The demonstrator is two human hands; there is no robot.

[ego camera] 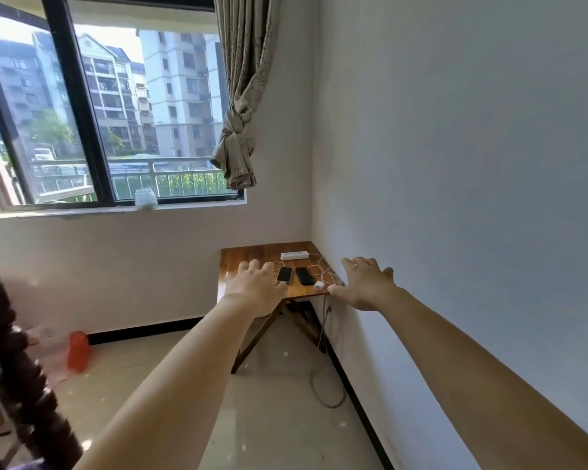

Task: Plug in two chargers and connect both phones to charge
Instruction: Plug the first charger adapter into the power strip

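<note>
A small wooden folding table stands in the room's corner. On it lie a white power strip, a light-framed phone, a black phone, a white charger block and tangled white cables. My left hand is stretched out in front of the table's left part, fingers spread, holding nothing. My right hand reaches forward at the table's right edge beside the wall, fingers apart and empty. Both hands appear nearer the camera than the table.
A grey cord hangs off the table and loops on the tiled floor by the right wall. An orange container stands on the floor at left. A dark blurred object fills the left edge. A glass jar sits on the window sill.
</note>
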